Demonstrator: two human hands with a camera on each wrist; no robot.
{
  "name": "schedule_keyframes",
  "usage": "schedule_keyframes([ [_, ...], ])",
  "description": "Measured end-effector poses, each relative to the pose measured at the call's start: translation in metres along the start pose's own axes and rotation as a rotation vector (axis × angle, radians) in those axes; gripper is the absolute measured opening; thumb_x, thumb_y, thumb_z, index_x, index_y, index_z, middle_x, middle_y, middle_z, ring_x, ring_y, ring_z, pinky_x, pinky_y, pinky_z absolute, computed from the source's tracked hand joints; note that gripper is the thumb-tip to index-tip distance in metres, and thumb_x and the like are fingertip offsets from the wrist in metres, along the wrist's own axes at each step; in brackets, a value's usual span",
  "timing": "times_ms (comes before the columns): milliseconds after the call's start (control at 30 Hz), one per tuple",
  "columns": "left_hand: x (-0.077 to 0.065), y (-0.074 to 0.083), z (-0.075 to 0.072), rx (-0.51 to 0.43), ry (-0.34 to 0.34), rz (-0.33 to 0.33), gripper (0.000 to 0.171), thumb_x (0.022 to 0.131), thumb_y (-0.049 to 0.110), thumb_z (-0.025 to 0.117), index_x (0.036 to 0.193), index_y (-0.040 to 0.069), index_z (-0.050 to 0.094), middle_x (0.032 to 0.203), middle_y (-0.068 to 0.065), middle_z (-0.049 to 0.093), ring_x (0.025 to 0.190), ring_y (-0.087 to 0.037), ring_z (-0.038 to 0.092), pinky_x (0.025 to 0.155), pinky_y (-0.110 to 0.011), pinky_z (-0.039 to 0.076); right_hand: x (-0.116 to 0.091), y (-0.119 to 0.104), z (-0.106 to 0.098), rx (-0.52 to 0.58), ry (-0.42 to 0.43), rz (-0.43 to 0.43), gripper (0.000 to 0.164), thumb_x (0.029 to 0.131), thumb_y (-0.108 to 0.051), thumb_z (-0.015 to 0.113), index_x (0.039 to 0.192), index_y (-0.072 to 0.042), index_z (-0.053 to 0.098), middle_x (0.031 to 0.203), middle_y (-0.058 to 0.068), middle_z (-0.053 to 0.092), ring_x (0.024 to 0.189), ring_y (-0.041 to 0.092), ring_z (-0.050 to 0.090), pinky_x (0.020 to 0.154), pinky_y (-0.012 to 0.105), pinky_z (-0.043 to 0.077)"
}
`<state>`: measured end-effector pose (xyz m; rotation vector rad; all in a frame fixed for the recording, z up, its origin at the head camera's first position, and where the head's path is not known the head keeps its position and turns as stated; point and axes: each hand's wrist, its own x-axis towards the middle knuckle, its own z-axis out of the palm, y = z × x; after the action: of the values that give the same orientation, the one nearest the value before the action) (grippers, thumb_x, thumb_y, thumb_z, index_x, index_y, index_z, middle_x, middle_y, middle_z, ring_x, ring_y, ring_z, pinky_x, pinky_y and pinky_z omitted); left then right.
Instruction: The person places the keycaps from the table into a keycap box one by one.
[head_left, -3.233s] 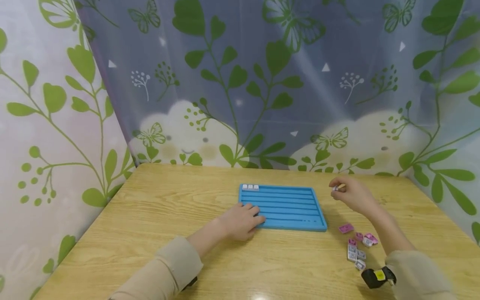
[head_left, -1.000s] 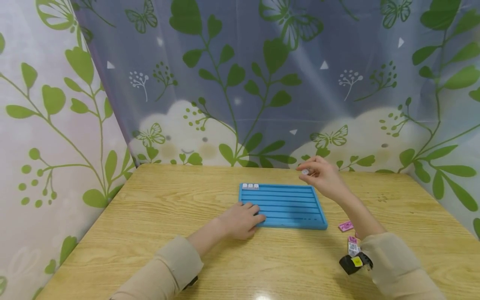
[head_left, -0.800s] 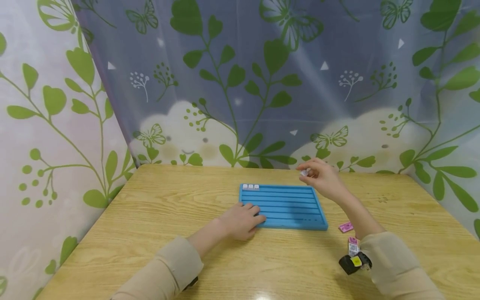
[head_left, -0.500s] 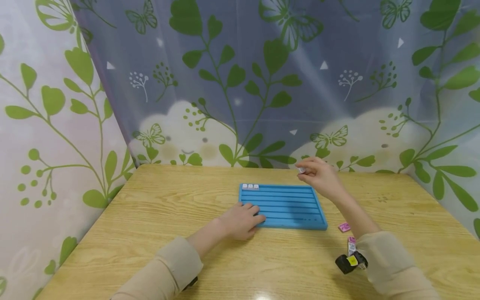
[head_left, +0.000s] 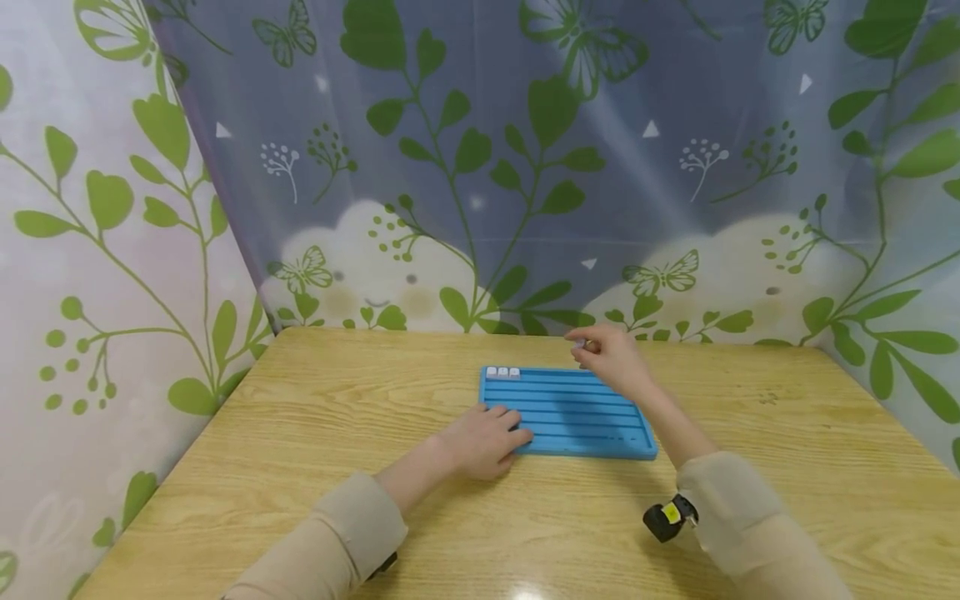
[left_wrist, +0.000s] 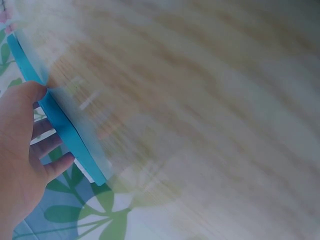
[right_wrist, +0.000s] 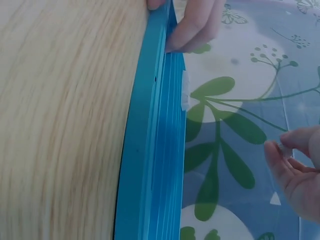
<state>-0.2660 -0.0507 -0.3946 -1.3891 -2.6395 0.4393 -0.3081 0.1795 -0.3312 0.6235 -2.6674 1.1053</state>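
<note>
A blue tray [head_left: 600, 446] with long ridges lies on the table, and three small white keycap-like blocks [head_left: 502, 373] sit in its far left corner. At the tray's near left corner, my left hand [head_left: 480, 442] grips the rim; the left wrist view has the thumb on the front wall and the fingers past the edge. My right hand [head_left: 613, 360] is raised over the tray's far edge, pinching a small whitish block [head_left: 580, 342] between thumb and fingers. That block is mostly covered by the fingertips. In the right wrist view, the right hand [right_wrist: 300, 167] hangs beside the tray.
The wooden table [head_left: 337, 375] extends to both sides of the tray. A patterned curtain [head_left: 480, 167] with leaves and butterflies rises behind its far edge. A black wrist camera [head_left: 664, 518] sticks out beneath the right sleeve.
My right hand has carried its small block leftward from the table's right side to above the tray. The loose pink and white pieces are now hidden behind that arm. The left hand stays put.
</note>
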Motion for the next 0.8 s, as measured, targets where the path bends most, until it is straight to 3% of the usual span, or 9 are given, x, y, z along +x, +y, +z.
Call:
schedule_keyframes([
  [200,0.000,0.000,-0.002,0.010,-0.001,0.005,0.034,0.096,0.034,0.046,0.129,0.024,0.051,0.113,0.000,0.052,0.102,-0.017,0.050,0.082,-0.034,0.044,0.008,-0.001,0.013,0.040,-0.039,0.080,0.032,0.089,-0.001,0.057,0.121,0.006,0.056,0.119,0.024,0.050,0.089,0.029,0.065,0.068,0.033,0.053],
  [500,0.000,0.000,-0.001,0.019,0.013,0.007,0.033,0.096,0.034,0.047,0.127,0.024,0.052,0.110,0.000,0.053,0.098,-0.016,0.051,0.080,-0.033,0.044,0.023,0.009,0.032,0.039,-0.117,0.082,0.027,0.087,-0.011,0.065,0.109,0.004,0.061,0.094,0.015,0.062,0.076,0.025,0.064,0.064,0.038,0.052],
  [800,-0.001,0.000,-0.002,0.017,0.009,0.004,0.034,0.096,0.034,0.046,0.128,0.024,0.052,0.112,0.000,0.053,0.100,-0.016,0.051,0.082,-0.034,0.044,0.033,0.018,0.049,-0.031,-0.157,0.078,0.021,0.087,-0.006,0.063,0.105,0.005,0.062,0.107,0.020,0.052,0.073,0.019,0.063,0.061,0.030,0.050],
])
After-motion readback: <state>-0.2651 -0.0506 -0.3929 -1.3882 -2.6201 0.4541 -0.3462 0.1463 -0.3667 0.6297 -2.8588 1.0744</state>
